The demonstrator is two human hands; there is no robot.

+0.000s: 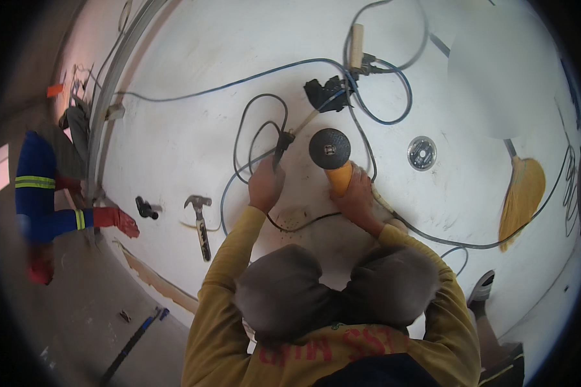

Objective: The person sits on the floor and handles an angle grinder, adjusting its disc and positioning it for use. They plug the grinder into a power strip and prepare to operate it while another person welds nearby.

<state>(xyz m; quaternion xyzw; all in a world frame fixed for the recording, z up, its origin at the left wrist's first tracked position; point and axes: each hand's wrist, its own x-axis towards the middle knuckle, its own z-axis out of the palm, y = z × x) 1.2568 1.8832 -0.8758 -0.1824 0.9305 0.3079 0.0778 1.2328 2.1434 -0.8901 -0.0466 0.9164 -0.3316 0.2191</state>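
Note:
My right hand is closed around the orange body of an angle grinder. The grinder's dark round disc faces up, with the lock nut showing in its middle. In my left hand is a black cable plug, gripped just left of the grinder; whether it is joined to the pale cord beyond it I cannot tell. Thin dark cable loops lie beside that hand. To the right of the grinder a silver cutting disc lies flat on the white floor, apart from both hands.
A claw hammer and a small black object lie at left, near a co-worker's red-gloved hand. Blue and grey cords cross the floor around a black wrapped bundle. A broom and another person's shoe are at right.

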